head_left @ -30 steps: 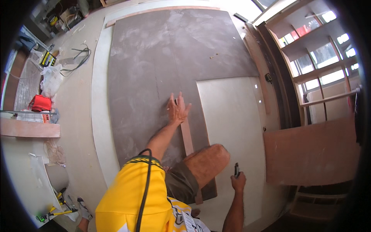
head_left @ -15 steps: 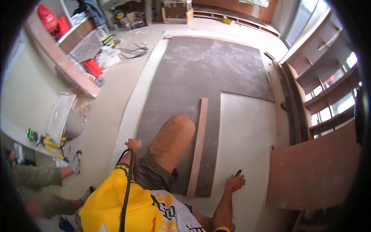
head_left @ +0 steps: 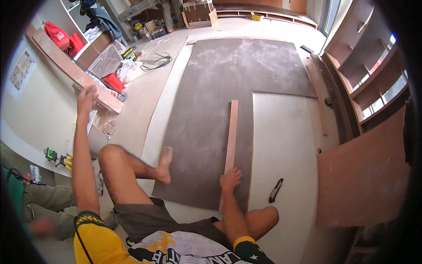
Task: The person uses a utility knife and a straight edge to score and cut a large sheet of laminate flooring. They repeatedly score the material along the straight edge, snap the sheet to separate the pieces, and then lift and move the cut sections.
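My right hand (head_left: 231, 179) is closed over a long reddish-brown wooden strip (head_left: 232, 127), which lies lengthwise on a large dark grey-brown board (head_left: 198, 105). A dark-handled utility knife (head_left: 276, 191) lies to the right of that hand, on the pale sheet beside the board. My left hand (head_left: 87, 99) is raised far out to the left, in front of a leaning plank (head_left: 110, 97). Its fingers look curled and are slightly blurred. Whether it touches the plank or holds anything small cannot be made out.
My bare foot (head_left: 163, 165) rests on the board's left edge. A reddish panel (head_left: 362, 176) and open shelving (head_left: 365, 61) stand at the right. On the left are a green laser level (head_left: 50, 154) and a seated person's legs (head_left: 48, 198). Another person stands at the back.
The utility knife has left my right hand and lies on the pale sheet; that hand now grips the strip. My left hand has swung up and left. My body has shifted, with my foot on the board.
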A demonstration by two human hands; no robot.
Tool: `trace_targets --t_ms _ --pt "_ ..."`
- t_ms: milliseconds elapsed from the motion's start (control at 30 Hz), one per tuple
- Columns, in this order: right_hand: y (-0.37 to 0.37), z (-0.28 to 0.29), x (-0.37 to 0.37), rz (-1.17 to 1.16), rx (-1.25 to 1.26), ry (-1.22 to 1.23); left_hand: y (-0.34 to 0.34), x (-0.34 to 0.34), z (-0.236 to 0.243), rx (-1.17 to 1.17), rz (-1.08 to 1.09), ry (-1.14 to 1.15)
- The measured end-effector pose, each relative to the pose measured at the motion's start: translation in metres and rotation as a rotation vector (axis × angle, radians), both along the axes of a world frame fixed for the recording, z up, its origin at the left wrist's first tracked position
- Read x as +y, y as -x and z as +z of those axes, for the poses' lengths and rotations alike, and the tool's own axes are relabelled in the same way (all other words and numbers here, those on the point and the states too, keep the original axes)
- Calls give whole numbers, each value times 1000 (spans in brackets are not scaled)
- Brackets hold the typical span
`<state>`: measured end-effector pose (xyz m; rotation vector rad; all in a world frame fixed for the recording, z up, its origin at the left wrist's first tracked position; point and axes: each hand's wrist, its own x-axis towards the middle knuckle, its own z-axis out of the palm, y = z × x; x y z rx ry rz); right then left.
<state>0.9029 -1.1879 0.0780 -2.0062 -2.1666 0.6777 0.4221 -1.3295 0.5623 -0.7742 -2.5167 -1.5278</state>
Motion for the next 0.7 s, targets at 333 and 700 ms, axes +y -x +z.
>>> trace_targets --t_ms 333,700 --pt "17 49 47 -256 206 -197 44 63 -305 198 -284 1251" --pt "-76 19 106 -247 -181 -225 -132 -15 -403 -391 -115 881"
